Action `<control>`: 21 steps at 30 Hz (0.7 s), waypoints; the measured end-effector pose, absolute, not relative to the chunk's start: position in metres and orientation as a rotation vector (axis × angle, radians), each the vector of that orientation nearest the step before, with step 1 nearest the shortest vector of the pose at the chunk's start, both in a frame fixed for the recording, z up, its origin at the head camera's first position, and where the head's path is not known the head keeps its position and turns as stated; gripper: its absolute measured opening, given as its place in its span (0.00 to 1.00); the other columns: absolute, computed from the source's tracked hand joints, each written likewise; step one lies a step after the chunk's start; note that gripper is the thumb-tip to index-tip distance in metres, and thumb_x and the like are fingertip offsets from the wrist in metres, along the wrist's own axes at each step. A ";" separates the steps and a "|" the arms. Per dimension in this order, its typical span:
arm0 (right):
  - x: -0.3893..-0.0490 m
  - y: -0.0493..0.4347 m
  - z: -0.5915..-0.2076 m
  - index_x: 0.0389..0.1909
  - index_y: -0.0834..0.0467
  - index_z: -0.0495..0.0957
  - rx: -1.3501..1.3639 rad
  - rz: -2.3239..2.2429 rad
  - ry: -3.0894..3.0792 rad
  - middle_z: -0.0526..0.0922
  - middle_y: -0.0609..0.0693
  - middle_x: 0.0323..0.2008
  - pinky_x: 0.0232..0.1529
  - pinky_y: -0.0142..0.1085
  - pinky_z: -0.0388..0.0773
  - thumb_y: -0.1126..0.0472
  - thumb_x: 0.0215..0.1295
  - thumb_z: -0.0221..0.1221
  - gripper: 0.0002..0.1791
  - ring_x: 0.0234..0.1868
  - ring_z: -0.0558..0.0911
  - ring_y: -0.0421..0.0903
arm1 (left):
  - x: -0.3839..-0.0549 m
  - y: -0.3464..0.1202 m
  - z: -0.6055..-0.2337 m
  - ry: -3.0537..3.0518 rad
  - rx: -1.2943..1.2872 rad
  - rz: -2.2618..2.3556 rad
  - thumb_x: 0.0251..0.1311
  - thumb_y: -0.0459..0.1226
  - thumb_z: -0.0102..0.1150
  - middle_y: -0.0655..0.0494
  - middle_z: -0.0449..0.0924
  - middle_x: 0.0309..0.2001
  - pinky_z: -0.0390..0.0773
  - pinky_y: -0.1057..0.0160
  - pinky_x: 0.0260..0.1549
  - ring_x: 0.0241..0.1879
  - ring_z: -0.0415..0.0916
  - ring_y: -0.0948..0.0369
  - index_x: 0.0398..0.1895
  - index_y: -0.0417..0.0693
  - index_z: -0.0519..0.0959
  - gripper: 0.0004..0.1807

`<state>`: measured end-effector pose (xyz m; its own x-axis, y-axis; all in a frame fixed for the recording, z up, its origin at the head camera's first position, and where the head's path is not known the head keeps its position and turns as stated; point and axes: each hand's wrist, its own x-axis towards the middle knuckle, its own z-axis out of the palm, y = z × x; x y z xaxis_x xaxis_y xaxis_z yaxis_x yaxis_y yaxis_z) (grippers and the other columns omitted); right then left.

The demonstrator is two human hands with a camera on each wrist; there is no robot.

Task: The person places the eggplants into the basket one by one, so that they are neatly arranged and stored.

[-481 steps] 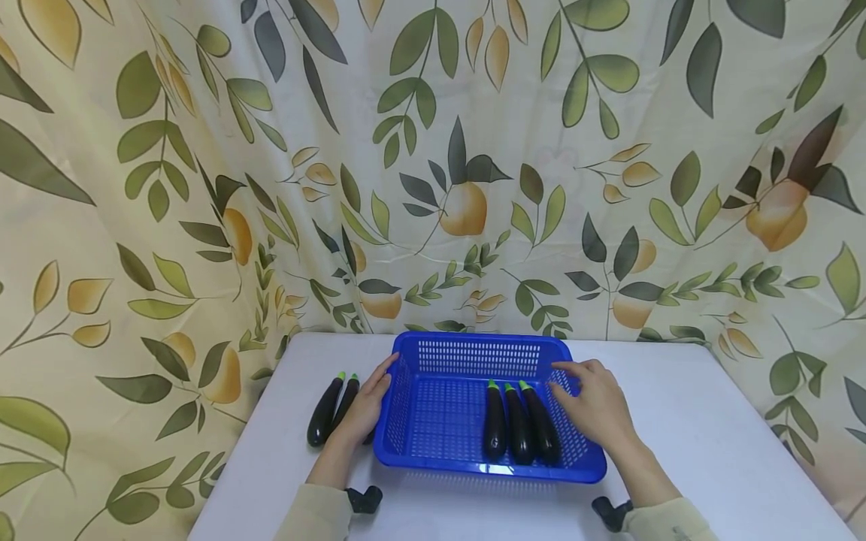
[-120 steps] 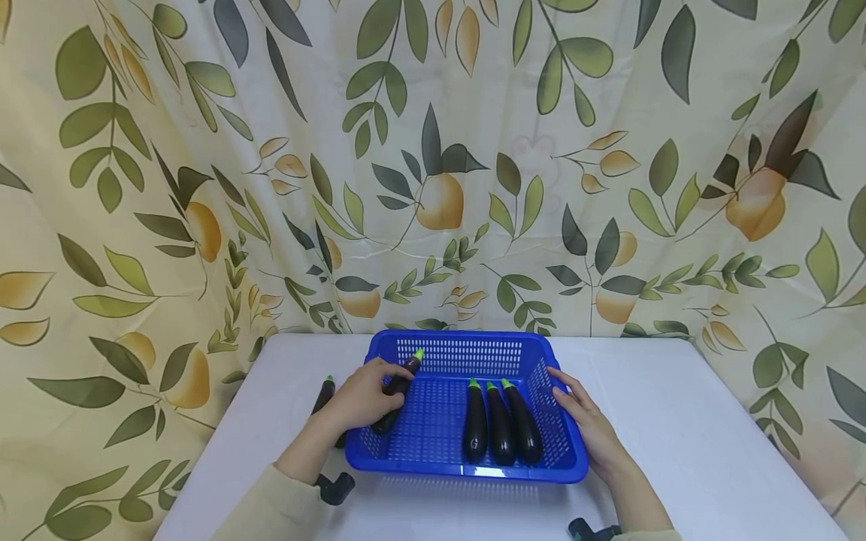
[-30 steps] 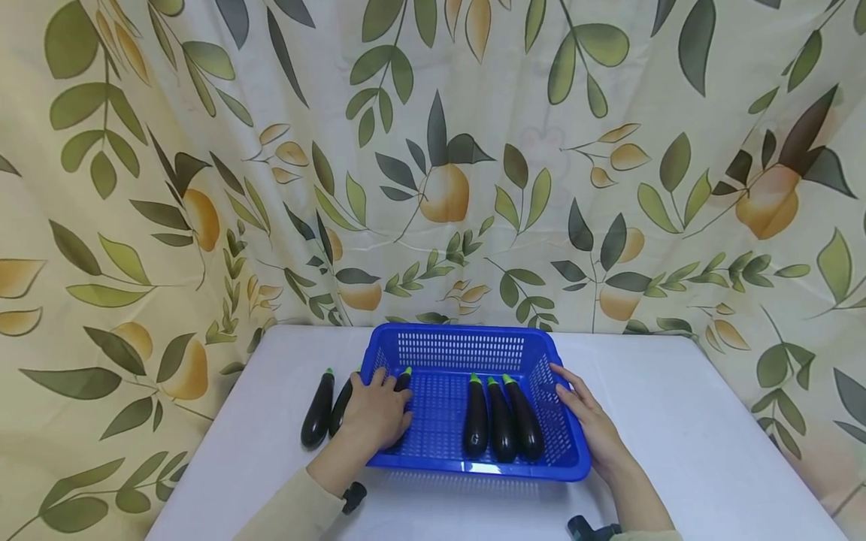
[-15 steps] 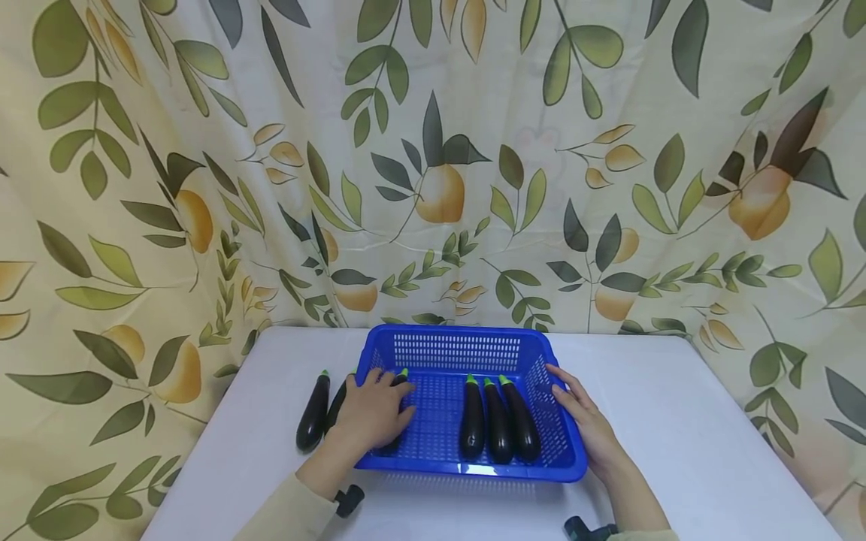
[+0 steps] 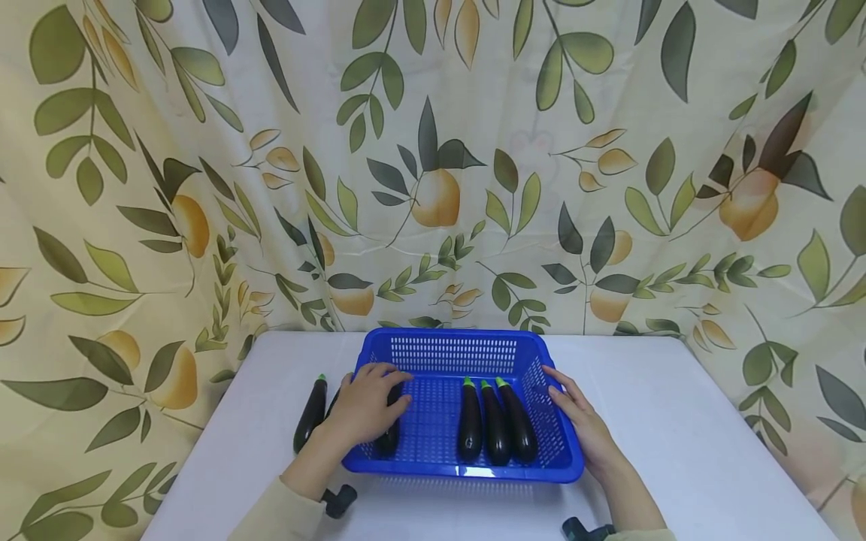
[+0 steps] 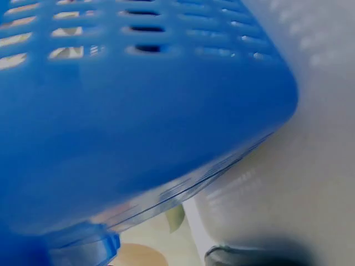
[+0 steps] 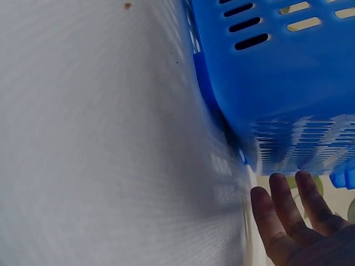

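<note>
**Fourth eggplant laid down in the basket; left hand loose over it**

Clock positions are taken from the basket's centre, head view.

Change: four seconds ago the left hand (image 5: 365, 406) held the fourth eggplant (image 5: 388, 442) at a slant. It now lies inside the basket (image 5: 433, 469) at nine o'clock, and more of its lower end shows than half a second ago. In my judgement, its placing is all but complete.

Left hand: fingers loosely spread over the eggplant's upper half, thumb well apart. Contact cannot be confirmed; the left wrist view shows basket wall only.

Right hand (image 5: 587, 424): fingers extended at the rim, three o'clock, holding no eggplant.

Count: three eggplants (image 5: 497, 432) lie side by side inside, toward four o'clock, apart from the fourth. On the white table (image 5: 676, 451), outside at nine o'clock, are an outer eggplant (image 5: 312, 413) and a half-hidden eggplant (image 5: 334, 400) behind the left hand. Tally: four inside, two visible outside.
</note>
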<state>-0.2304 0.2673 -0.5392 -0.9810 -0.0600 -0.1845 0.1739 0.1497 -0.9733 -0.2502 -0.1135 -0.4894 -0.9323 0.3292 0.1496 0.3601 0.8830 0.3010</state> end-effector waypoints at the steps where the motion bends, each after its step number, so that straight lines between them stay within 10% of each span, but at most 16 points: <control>1: -0.230 0.267 -0.539 0.81 0.36 0.52 0.111 -1.938 2.238 0.42 0.61 0.84 0.66 0.67 0.73 0.37 0.80 0.44 0.33 0.78 0.57 0.74 | -0.250 -0.115 -0.488 -2.944 -0.550 -0.517 0.72 0.53 0.59 0.52 0.77 0.68 0.67 0.25 0.64 0.72 0.68 0.44 0.65 0.64 0.80 0.21; 21: -0.232 0.267 -0.540 0.81 0.35 0.53 0.109 -1.939 2.244 0.42 0.60 0.84 0.66 0.69 0.71 0.34 0.79 0.45 0.34 0.79 0.55 0.75 | -0.246 -0.143 -0.467 -2.853 -0.526 -0.811 0.73 0.49 0.59 0.56 0.79 0.65 0.75 0.38 0.65 0.69 0.72 0.49 0.65 0.62 0.80 0.20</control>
<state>-0.2319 0.2673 -0.5401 -0.9822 -0.0581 -0.1786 0.1683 0.1498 -0.9743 -0.2458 -0.1425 -0.4668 -0.9310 0.2946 0.2154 0.3639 0.7949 0.4855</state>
